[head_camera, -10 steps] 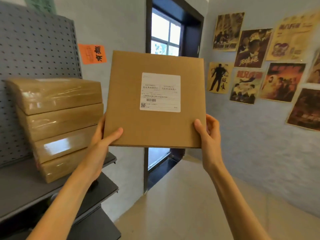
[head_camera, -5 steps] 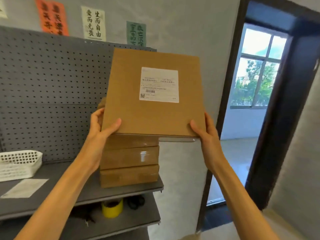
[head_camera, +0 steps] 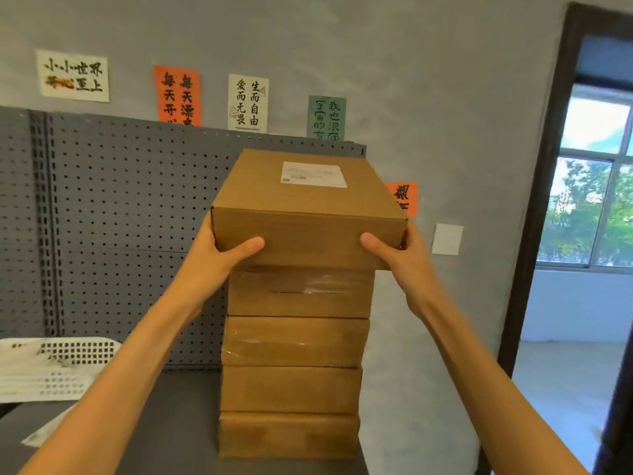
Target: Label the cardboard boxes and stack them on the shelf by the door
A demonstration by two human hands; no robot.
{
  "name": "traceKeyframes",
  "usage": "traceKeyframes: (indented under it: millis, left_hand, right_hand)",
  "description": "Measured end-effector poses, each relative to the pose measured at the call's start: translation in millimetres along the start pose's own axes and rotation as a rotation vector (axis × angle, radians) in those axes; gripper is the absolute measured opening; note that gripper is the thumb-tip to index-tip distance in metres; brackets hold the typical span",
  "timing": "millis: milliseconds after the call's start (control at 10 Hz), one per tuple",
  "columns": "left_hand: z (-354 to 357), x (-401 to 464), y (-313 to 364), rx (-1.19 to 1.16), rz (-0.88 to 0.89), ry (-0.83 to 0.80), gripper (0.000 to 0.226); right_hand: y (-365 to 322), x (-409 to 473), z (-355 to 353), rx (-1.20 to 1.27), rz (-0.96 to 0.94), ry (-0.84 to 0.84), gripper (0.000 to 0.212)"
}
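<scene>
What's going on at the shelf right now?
A person holds a labelled cardboard box at its near corners, the left hand and the right hand gripping it. The box is level atop a stack of four taped boxes on the grey shelf; whether it rests on them cannot be told. The white label faces up.

— Where am I standing?
— In a small stockroom or shop back room: a grey pegboard shelving unit (head_camera: 130,214) against a plain grey wall.

— What else says so?
— My stack of taped cardboard boxes (head_camera: 294,365) on the shelf (head_camera: 178,423), a white plastic basket (head_camera: 58,365), handwritten paper signs (head_camera: 248,102), a dark-framed doorway (head_camera: 534,234) alongside.
</scene>
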State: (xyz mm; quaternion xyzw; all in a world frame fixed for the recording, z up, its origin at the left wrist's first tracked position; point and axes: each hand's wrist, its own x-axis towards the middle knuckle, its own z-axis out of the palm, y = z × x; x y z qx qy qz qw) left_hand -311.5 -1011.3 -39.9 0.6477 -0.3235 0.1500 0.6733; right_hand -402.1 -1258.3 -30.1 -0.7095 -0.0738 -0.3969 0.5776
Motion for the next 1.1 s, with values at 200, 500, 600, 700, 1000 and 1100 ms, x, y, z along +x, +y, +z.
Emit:
traceKeyframes:
  millis: [200,500,600,700,1000,1100]
  left_hand:
    - [3.7,35.8,-24.4,0.084,-0.066,0.06,0.068]
    - [5.8,49.9,-56.2,0.143,-0.165,0.098,0.06]
    - [4.4,52.3,-61.8,0.135,-0.167,0.1,0.063]
    - [5.6,51.7,-65.0,0.127,-0.166,0.1,0.067]
    - [2.5,53.1,-50.2,0.208,-0.193,-0.023,0.076]
    - [-5.2,48.5,-30.7,0.279,-0.205,-0.097,0.079]
  right_hand:
    - [24.6,39.8,8.9,-0.033,0.022,0.036,0.059]
    - [65.2,56.9,12.0,-0.096,0.104,0.026,0.056]
    - [71.4,58.2,12.9,-0.091,0.109,0.032,0.057]
    - [74.3,57.4,14.2,-0.092,0.113,0.033,0.062]
    - [59.3,51.7,8.9,-0.204,0.168,-0.042,0.069]
    - [39.8,42.6,2.5,-0.34,0.167,-0.022,0.091]
